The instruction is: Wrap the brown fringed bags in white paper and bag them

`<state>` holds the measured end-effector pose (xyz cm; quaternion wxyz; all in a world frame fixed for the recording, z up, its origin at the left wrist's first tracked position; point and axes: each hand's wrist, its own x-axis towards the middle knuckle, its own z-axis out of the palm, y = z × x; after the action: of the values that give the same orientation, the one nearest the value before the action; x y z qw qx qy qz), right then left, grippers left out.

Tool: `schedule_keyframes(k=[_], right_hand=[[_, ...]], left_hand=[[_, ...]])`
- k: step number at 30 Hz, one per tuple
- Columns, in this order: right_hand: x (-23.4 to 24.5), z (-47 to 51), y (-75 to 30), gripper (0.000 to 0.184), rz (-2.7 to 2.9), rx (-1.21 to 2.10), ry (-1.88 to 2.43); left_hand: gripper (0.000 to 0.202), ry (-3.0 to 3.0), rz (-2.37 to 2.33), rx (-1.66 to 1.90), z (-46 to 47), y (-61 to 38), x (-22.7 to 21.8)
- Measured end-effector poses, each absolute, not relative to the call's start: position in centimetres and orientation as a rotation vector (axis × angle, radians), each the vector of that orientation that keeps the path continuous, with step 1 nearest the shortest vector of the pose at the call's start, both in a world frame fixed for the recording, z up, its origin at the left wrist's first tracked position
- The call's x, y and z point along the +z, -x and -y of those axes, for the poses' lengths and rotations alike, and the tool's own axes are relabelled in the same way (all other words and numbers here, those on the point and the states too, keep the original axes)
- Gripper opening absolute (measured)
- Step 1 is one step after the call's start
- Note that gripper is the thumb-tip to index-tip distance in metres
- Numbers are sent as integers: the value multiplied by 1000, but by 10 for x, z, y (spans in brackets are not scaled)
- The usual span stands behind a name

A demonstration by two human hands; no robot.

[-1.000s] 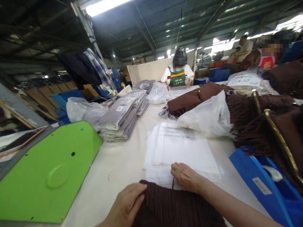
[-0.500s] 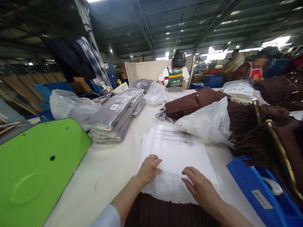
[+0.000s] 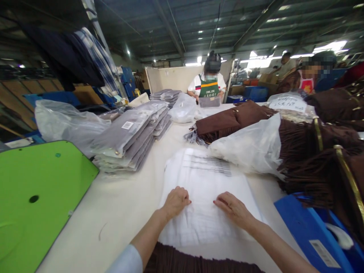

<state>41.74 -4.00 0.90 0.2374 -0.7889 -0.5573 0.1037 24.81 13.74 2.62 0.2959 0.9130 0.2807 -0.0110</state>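
Your thin white translucent plastic pile (image 3: 204, 182), dark print lines near its far edge, lies flat on the cream-white worktop (image 3: 119, 204) right in front of you; can't tell if it's bags or loose sheets. Left hand (image 3: 176, 201) and right hand (image 3: 234, 208) are both on its near half, facing each other, fingers curled in and thumbs close; can't tell whether either actually has film pinched. Film is creased around your fingers, so my read is you're working the top layer. Suggest: rub to split off one layer, match the pinch on both sides, lift evenly; a one-sided pull would probably skew it or drag the layer below. Watch the dark brown fringed fabric piece (image 3: 196, 261) at the near edge, strands could snag. Mind the crumpled translucent plastic bag (image 3: 250, 144) near the far right corner too.
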Motion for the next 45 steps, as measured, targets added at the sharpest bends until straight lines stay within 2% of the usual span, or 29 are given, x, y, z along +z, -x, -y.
schedule_keyframes(k=[3, 6, 9, 11, 14, 17, 19, 22, 25, 26, 28, 29, 31, 33, 37, 41, 45], right_hand=[[7, 45, -408, 30, 1563, 226, 2129], [1, 45, -401, 16, 1577, 121, 2111], [-2, 42, -401, 33, 1545, -11, 2105], [2, 40, -399, 36, 1549, -93, 2082], [14, 40, -389, 23, 1644, -169, 2007], [20, 39, -377, 25, 1736, -213, 1974], [19, 36, -374, 14, 1742, -220, 1993], [15, 31, -375, 20, 1668, -195, 2048], [19, 26, -378, 17, 1580, -114, 2098], [22, 25, -378, 16, 1562, -74, 2110], [29, 25, -381, 20, 1544, 25, 2126], [33, 25, -383, 23, 1538, 82, 2132], [39, 29, -388, 31, 1529, 191, 2135], [42, 35, -393, 34, 1525, 261, 2130], [43, 48, -393, 22, 1536, 208, 2113], [45, 53, -385, 23, 1588, 113, 2053], [49, 53, -381, 27, 1655, 15, 2004]], left_hand=[[14, -2341, -761, -41, -142, -246, 33], [16, -2290, -779, -46, -143, -242, 41], [16, -2302, -802, -13, -138, -239, 47], [15, -2321, -795, 8, -134, -240, 50], [14, -2319, -755, -14, -131, -243, 54], [17, -2321, -728, -42, -136, -246, 58], [20, -2355, -712, -47, -138, -244, 61], [17, -2453, -632, -2, -131, -240, 67], [53, -2602, -510, 65, -114, -240, 71], [51, -2646, -488, 72, -110, -242, 71], [22, -2699, -471, 56, -105, -247, 71], [18, -2702, -466, 36, -106, -250, 71], [31, -2687, -443, -16, -110, -252, 70], [36, -2669, -421, -58, -114, -250, 70], [38, -2673, -456, -82, -113, -242, 70], [48, -2741, -545, -89, -101, -241, 74], [41, -2839, -526, -131, -95, -243, 73]])
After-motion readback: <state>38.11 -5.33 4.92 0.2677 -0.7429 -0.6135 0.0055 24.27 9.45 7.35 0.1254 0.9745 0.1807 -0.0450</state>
